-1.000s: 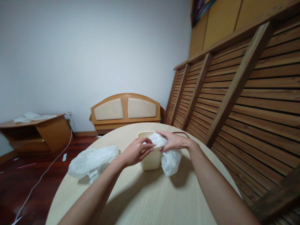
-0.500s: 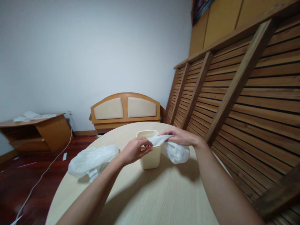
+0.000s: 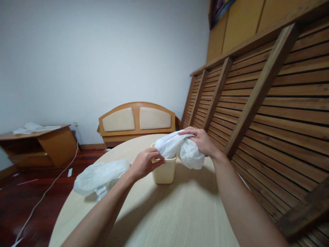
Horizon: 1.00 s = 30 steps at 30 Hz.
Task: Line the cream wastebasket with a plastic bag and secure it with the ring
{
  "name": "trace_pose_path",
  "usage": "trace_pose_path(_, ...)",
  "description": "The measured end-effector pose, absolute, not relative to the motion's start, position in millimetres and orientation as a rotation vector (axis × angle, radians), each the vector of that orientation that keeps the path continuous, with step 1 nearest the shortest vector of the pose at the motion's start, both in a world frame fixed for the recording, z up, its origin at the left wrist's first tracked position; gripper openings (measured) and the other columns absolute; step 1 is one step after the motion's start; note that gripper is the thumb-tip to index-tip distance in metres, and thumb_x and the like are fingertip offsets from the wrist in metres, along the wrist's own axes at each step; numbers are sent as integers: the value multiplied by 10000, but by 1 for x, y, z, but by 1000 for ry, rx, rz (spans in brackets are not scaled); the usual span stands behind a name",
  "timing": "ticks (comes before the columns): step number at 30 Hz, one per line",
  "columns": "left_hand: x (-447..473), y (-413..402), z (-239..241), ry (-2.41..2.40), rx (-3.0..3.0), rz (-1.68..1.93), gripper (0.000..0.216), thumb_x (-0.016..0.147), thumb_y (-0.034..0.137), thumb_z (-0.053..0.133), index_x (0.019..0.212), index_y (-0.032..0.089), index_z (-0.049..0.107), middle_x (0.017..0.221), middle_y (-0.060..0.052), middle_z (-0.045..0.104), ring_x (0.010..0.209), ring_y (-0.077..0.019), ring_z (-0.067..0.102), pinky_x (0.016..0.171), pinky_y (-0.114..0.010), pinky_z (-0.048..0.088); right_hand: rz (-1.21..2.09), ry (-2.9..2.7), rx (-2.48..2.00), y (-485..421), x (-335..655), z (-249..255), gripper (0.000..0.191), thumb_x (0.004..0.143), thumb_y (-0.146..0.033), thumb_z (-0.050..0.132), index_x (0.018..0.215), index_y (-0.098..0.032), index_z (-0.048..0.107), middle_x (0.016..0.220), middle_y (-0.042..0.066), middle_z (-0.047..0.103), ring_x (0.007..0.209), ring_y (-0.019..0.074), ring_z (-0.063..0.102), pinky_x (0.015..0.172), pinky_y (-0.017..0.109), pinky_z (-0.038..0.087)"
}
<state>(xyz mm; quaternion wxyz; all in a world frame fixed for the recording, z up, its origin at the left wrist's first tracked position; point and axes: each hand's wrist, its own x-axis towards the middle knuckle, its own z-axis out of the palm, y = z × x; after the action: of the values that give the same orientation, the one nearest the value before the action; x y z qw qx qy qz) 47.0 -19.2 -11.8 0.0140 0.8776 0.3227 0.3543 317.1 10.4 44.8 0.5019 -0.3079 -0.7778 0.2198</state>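
A small cream plastic bin (image 3: 163, 173) stands upright on the round table (image 3: 164, 212). My left hand (image 3: 147, 163) is closed at the bin's near left rim, thumb outside and fingers over the edge. With my right hand (image 3: 199, 140) I grip a white plastic bag (image 3: 169, 142) above the bin's right side. Part of the bag reaches down into the bin's mouth, and a bunched part (image 3: 192, 155) hangs outside on the right. A second crumpled white plastic bag (image 3: 101, 175) lies on the table, left of my left forearm.
Behind the table stands a wooden headboard (image 3: 137, 118) with two pale panels. A slatted wooden frame (image 3: 257, 113) leans along the right. At the left, a low wooden cabinet (image 3: 55, 144) bears white sheets; a cable (image 3: 48, 192) runs over the dark floor.
My right hand has risen, lifting the white bag higher out of the bin's mouth; its bunched part came up off the table side too. My left hand stays at the rim.
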Motion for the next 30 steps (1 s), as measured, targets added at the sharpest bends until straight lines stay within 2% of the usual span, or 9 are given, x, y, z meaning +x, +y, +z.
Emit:
trace_pose_path(4, 46, -18, -13, 1036, 2730, 1093, 72, 901, 227, 668, 863, 225, 729, 911, -19, 705, 799, -141, 648, 723, -246, 503, 454, -1740, -696, 12, 317, 46, 306, 755, -136, 598, 960, -232, 805, 1045, 45, 722, 973, 192, 661, 905, 322, 511)
trace_pose_path(10, 43, -15, -15, 1064, 2792, 1108, 64, 905, 214, 666, 863, 221, 715, 925, -19, 704, 819, -150, 649, 742, -257, 500, 365, -1564, -647, 10, 320, 53, 259, 756, -175, 627, 940, -229, 801, 1047, 48, 728, 1025, 211, 656, 965, 353, 496)
trace_pose_path(22, 26, 6, -27, 1359, 2901, 1196, 119, 946, 240, 601, 973, 228, 717, 995, -52, 712, 930, -199, 656, 819, -317, 527, 331, -1468, -620, -12, 325, 68, 216, 756, -216, 675, 923, -268, 800, 1071, 30, 730, 1036, 232, 668, 935, 362, 521)
trace_pose_path(30, 19, 19, -47, 1528, 2848, 1346, 277, 938, 102, 506, 1111, 230, 682, 1082, -59, 677, 1018, -207, 619, 880, -346, 546, 565, -1704, -697, -21, 325, 71, 206, 729, -254, 745, 924, -247, 813, 1037, 48, 734, 948, 216, 687, 845, 335, 556)
